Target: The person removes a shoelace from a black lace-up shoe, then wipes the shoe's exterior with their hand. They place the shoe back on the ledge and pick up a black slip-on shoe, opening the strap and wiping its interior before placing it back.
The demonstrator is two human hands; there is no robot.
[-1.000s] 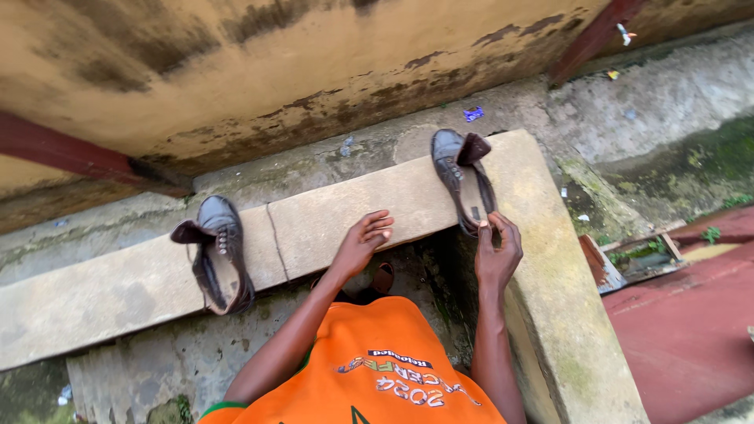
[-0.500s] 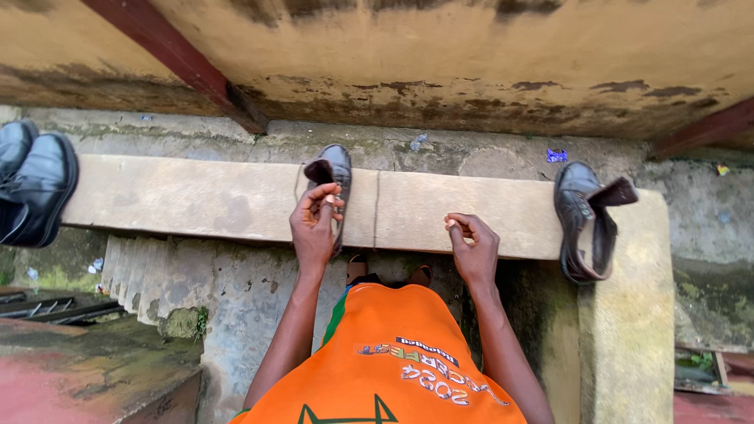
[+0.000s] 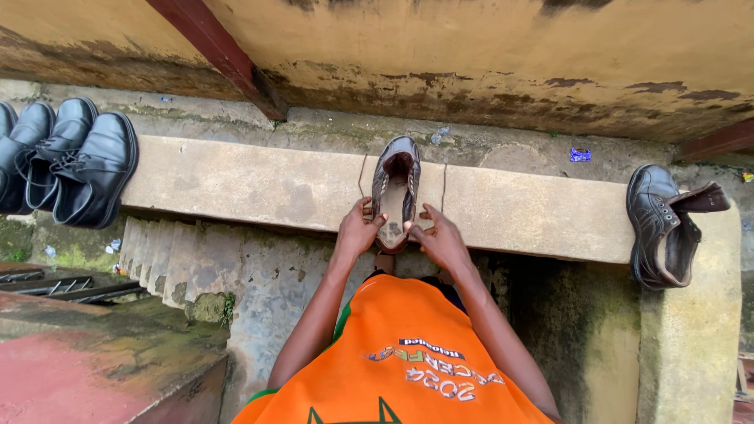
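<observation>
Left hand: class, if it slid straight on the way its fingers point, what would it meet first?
The left hand points up and slightly right, already touching the heel of the open shoe on the concrete ledge, so the shoe comes first.

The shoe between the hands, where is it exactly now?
In the head view the shoe lies across the middle of the concrete ledge, held at its near end by the left hand and right hand.

head view, steeply downward, close over concrete ledge (image 3: 236, 184), facing stained wall (image 3: 471, 55)
</observation>
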